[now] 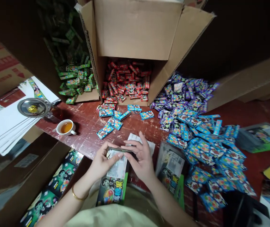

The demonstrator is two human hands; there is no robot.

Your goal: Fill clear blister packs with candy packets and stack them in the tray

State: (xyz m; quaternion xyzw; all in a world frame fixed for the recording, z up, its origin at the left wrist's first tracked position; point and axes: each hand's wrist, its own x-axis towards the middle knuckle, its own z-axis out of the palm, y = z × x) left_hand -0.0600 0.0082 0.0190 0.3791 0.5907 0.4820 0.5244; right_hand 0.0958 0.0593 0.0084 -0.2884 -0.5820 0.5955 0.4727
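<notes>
My left hand (103, 162) and my right hand (141, 157) meet over the table's near edge, both pinched on a small flat green box (120, 149) seen edge-on. Beneath them lies a flat unfolded box blank (113, 186) printed green with cartoon art. Just beyond my fingers a few blue candy packets (112, 123) lie on the red table (85, 132). A gold bangle (78, 196) is on my left wrist.
An open cardboard carton (137, 31) on its side holds red packets (125, 80). Green packets (75, 78) pile at its left, purple packets (184, 94) and a large blue heap (210, 157) at the right. A teacup (66, 127) and strainer (33, 107) sit left; finished boxes (59, 181) fill a carton below.
</notes>
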